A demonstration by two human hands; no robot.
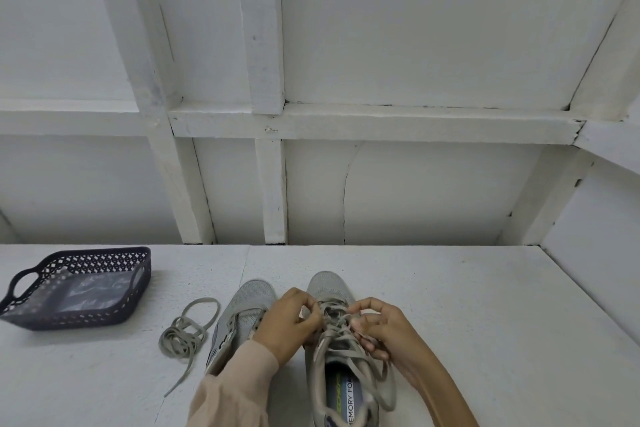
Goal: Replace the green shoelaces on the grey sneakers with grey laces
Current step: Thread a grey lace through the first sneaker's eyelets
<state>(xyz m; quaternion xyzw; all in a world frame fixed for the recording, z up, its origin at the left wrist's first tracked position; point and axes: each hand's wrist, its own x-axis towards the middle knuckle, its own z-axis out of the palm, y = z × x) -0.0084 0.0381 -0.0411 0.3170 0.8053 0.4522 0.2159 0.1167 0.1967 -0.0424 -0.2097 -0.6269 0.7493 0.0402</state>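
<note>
1. Low in the middle of the frame, two grey sneakers stand side by side on the white tabletop [485,322], toes pointing away from the person.
2. The laced sneaker [330,284], the one nearer the right of the frame, carries a threaded lace [341,336] crossing over its tongue. Slack loops of that lace trail over the shoe's opening and down its right side.
3. The left hand [289,324] has its grip closed on the threaded lace at the upper crossings, fingers curled and pinching.
4. The right hand [384,333] pinches the same lace from the other side, thumb and forefinger together, the remaining fingers curled beneath.
5. The second sneaker [247,305] sits just left of the left hand, partly hidden behind the pale sleeve [239,378].
6. A loose lace [187,329] lies bunched on the tabletop to the left of the second sneaker. Whether its dull colour is grey or green is hard to tell.
7. A dark perforated basket [86,319] sits at the far left, holding a clear plastic bag [93,291].
8. The insole [346,399] of the laced sneaker shows printed lettering at the bottom edge.
</note>
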